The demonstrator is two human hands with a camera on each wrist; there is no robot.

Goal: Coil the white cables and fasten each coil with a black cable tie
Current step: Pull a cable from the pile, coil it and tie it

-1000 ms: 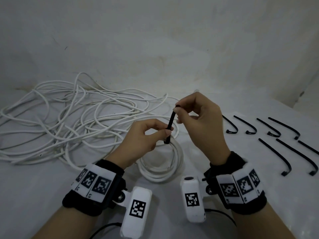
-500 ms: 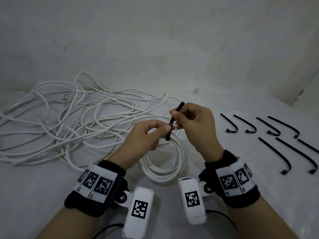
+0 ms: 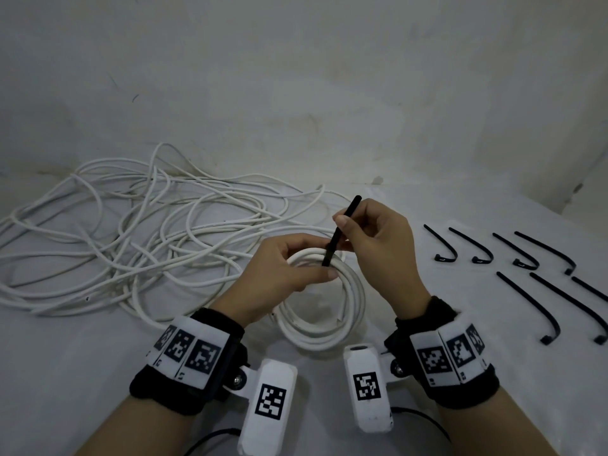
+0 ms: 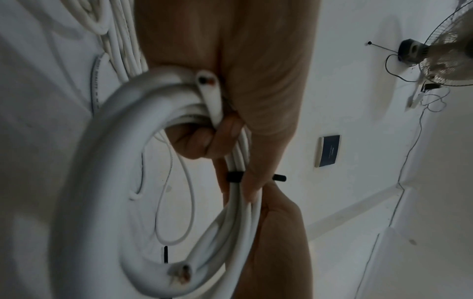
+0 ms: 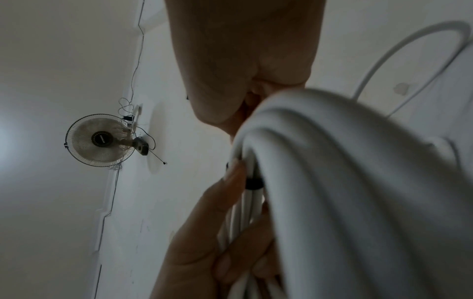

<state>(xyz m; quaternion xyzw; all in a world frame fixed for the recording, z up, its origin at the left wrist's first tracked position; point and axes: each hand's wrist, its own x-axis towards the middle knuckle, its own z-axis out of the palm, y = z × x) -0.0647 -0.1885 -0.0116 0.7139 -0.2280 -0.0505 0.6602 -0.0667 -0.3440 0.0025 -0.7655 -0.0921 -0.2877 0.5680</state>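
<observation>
From above, my left hand [image 3: 279, 268] pinches the white coil [image 3: 324, 311] at its far side, and my right hand [image 3: 378, 245] pinches the black cable tie [image 3: 340, 233] — it stands almost upright, tip leaning away, crossing the strands. By my left wrist, the tie [image 4: 234, 177] lies across the bundle, right under my fingers. By my right wrist, the tie's end [image 5: 253, 183] hugs the strands — both hands touch it.

Loose tangle of white cables [image 3: 138, 235] crowding the table's [image 3: 65, 373] left side, spare black cable ties [image 3: 539, 274] scattered on the right, bare surface between near the wall [image 3: 329, 77], front left corner open
</observation>
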